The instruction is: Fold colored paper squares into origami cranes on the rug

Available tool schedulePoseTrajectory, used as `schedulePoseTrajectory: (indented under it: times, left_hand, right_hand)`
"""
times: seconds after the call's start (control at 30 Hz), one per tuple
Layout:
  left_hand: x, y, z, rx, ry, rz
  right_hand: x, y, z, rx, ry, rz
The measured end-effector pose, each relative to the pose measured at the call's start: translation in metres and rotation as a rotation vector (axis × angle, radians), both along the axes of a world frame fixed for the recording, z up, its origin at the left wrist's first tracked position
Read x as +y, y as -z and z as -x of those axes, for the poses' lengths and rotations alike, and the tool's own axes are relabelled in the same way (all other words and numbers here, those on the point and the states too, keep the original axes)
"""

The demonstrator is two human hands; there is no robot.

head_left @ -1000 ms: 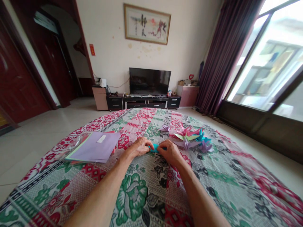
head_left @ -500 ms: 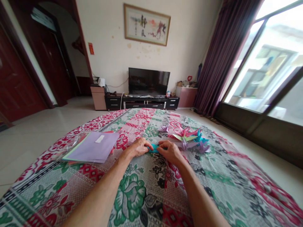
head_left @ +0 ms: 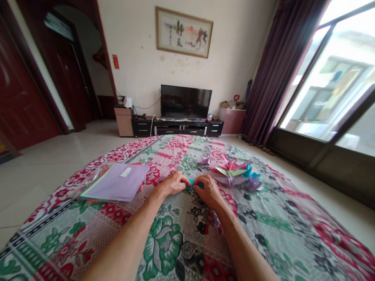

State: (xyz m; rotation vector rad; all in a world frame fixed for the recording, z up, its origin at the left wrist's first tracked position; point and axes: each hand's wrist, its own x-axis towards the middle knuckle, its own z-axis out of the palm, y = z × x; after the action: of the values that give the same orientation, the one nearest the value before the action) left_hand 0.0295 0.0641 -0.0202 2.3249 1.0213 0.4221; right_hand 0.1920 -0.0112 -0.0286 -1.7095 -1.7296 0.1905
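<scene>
Over at ten o'clock, a stack of paper sheets (head_left: pixel 117 185) lies flat, so those look untouched. Dead ahead at twelve, left hand (head_left: pixel 175 183) and right hand (head_left: pixel 209 189) both pinch a small blue paper (head_left: pixel 191 182) finger-and-thumb, seemingly only part-folded. Around one o'clock, several folded figures (head_left: pixel 231 171) look basically done.

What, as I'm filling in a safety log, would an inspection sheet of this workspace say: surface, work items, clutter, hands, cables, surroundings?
Surface: flowered tablecloth, draped over a table.
Work items: blue paper, partly covered; exact shape unclear.
Clutter: paper stack on the left, clear plastic at its edge; folded paper shapes on the right.
Hands: left hand and right hand both grip the blue paper.
Cables: white cable by the black cabinet.
Surroundings: television, framed picture, purple curtain beside a window.
</scene>
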Motion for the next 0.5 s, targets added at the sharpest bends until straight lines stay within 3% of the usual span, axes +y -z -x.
schedulePoseTrajectory:
  times: [0.3, 0.5]
  left_hand:
    - [-0.014, -0.006, -0.006, 0.020, -0.106, -0.102]
    - [-0.021, -0.012, -0.009, 0.046, -0.177, -0.071]
  right_hand:
    - [0.001, 0.001, 0.002, -0.014, 0.009, -0.002]
    - [0.002, 0.000, 0.001, 0.004, 0.015, 0.007]
